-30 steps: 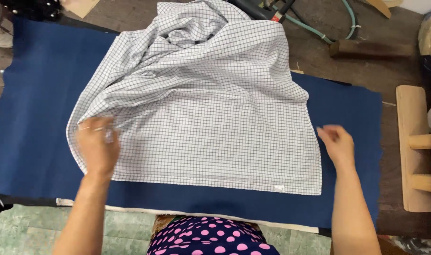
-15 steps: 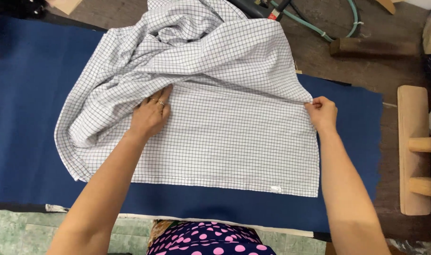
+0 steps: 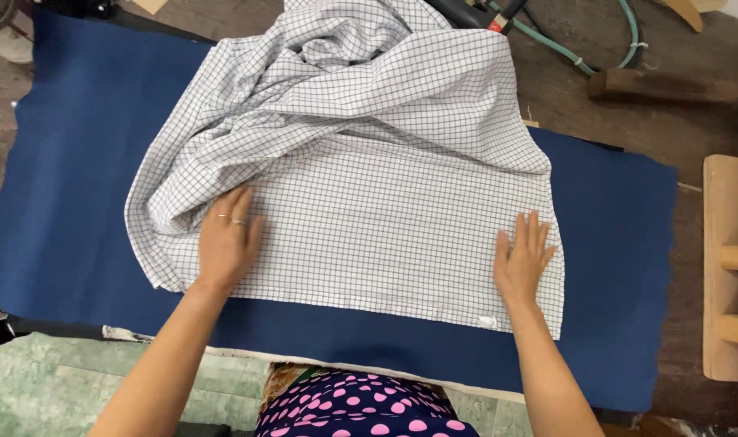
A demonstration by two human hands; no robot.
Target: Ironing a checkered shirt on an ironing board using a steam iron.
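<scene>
Palms down, we press both hands flat on a white cotton shirt with a thin dark grid check [image 3: 385,202], which lies spread across the desk on a dark blue felt cover [image 3: 86,162]. Our left hand [image 3: 227,243] rests open near the shirt's left side, fingers together and stretched out, two rings showing on them; it grips nothing. Our right hand [image 3: 524,257] lies open too, fingers slightly fanned, close to the shirt's right edge and just above its lower hem, also holding nothing. Between the two hands the fabric looks smooth and flat, while the far part of the shirt is bunched in loose folds and creases. A small white tag [image 3: 488,321] sits at the hem near our right wrist. Beyond the blue cover the dark wooden desk [image 3: 628,121] shows, with a green hose [image 3: 595,61] curling at the far edge and a pale wooden rack with pegs [image 3: 729,267] on the right, well apart from the shirt. Our pink-dotted dark garment [image 3: 361,405] fills the lower edge.
</scene>
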